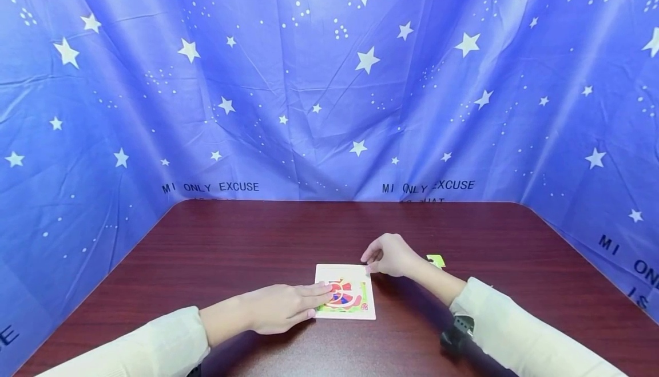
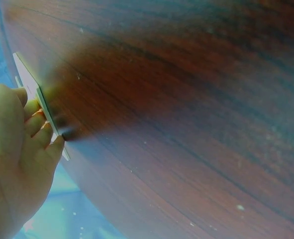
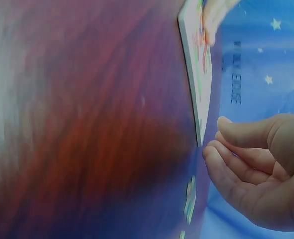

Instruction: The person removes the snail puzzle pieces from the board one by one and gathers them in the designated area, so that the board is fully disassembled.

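Observation:
A square jigsaw puzzle board (image 1: 372, 304) with a pale frame lies on the table, with red, blue and green picture pieces in it and a pale strip along its far side. My left hand (image 1: 280, 308) rests its straight fingers on the board's left part, covering some of the picture. At the far right corner of the board is my right hand (image 1: 393, 256), fingers bent. The right wrist view shows a gap between the thumb and fingers of this hand (image 3: 263, 169), with nothing seen in it. Beyond the right wrist lies a yellow-green puzzle piece (image 1: 435, 261), partly hidden.
Loose puzzle pieces (image 3: 190, 199) lie on the table beside the board in the right wrist view. The dark red wooden table (image 1: 247, 239) has a blue star-patterned cloth (image 1: 309, 79) hanging behind it and at both sides.

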`<state>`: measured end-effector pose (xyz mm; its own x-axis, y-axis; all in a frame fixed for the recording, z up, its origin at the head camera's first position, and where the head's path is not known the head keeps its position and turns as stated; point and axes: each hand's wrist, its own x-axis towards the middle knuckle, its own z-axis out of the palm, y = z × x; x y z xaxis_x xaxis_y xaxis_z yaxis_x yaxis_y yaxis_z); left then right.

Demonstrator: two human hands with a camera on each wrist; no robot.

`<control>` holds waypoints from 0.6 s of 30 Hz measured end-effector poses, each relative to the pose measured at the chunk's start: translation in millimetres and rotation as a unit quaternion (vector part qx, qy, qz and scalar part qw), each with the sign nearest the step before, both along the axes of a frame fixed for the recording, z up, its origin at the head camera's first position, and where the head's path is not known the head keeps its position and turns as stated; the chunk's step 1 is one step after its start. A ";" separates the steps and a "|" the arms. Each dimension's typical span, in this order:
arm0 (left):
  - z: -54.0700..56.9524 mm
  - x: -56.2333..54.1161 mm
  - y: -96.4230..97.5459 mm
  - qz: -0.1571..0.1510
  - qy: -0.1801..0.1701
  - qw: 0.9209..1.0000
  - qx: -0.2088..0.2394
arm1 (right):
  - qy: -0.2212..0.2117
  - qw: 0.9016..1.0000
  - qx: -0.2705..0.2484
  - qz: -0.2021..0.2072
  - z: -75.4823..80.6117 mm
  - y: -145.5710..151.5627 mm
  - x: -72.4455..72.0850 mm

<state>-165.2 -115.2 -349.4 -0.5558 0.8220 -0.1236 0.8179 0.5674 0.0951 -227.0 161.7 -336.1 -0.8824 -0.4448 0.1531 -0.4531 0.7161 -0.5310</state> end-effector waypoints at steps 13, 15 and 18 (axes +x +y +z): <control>-2.8 0.0 1.5 0.005 0.001 1.000 0.005 | 0.026 0.996 0.032 0.085 -5.5 -17.2 23.1; -0.9 0.4 2.8 0.010 0.001 1.000 0.003 | 0.028 0.996 0.033 0.080 -6.2 -17.5 22.5; 3.2 1.4 5.6 0.016 0.009 1.000 0.006 | 0.030 0.996 0.034 0.079 -6.6 -18.5 21.5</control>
